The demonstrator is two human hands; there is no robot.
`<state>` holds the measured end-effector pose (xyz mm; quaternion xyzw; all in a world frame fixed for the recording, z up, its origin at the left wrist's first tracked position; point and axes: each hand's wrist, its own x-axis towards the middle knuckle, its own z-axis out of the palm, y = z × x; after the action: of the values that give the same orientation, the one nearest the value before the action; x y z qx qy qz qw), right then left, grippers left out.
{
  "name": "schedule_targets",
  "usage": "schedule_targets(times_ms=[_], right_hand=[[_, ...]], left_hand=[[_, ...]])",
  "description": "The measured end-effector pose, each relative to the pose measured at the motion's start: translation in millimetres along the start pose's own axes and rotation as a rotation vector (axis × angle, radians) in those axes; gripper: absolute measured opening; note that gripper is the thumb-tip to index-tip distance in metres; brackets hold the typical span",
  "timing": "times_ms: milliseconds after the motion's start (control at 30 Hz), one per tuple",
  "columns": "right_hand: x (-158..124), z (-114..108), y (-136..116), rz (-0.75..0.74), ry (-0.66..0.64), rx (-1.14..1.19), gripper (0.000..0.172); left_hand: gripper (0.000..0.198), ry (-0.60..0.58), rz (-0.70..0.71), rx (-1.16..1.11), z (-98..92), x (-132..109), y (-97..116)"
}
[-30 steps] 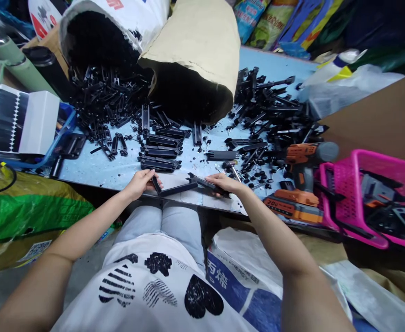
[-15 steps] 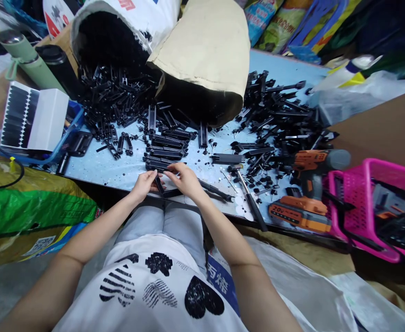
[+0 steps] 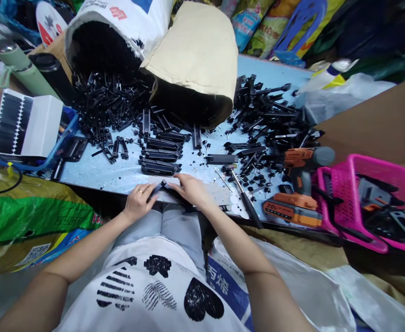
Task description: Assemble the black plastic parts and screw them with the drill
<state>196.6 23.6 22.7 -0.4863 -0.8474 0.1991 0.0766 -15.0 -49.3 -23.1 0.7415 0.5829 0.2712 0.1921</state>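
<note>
My left hand [image 3: 138, 199] and my right hand [image 3: 193, 189] meet at the near edge of the light blue table [image 3: 98, 168]. Together they hold a black hinged plastic part [image 3: 163, 187], its two arms forming a peak between my fingers. Each hand's fingers are closed on one arm of it. Just beyond my hands lies a neat stack of black bar parts [image 3: 161, 154]. A hammer [image 3: 240, 191] lies to the right of my right hand.
Two open sacks [image 3: 188, 60] spill heaps of black parts [image 3: 109, 99] across the back of the table. An orange cordless drill [image 3: 297, 184] and a pink basket [image 3: 372, 203] sit at the right. A white box [image 3: 26, 124] stands at the left.
My right hand came left from a long part near the hammer to join my left hand. The black part now stands folded into a peak at the table's edge.
</note>
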Motion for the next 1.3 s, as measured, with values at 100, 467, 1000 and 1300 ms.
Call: schedule_targets(times_ms=[100,467,1000,1300], right_hand=[[13.6,15.9,-29.0,0.021,-0.073,-0.14,0.037],[13.5,39.3,-26.4,-0.062,0.054,-0.075,0.027],[18.6,13.6,-40.8,-0.008,-0.085,-0.22,0.019],[23.9,-36.3,-33.0,-0.405,-0.141,-0.224,0.02]], left_hand=[[0.035,-0.051,-0.138,0.23,1.0,1.0,14.0],[0.02,-0.1,-0.33,0.228,30.1,9.3,62.4],[0.041,-0.203,-0.421,0.237,30.9,0.3,70.3],[0.046,-0.236,-0.413,0.207,31.0,4.5,67.6]])
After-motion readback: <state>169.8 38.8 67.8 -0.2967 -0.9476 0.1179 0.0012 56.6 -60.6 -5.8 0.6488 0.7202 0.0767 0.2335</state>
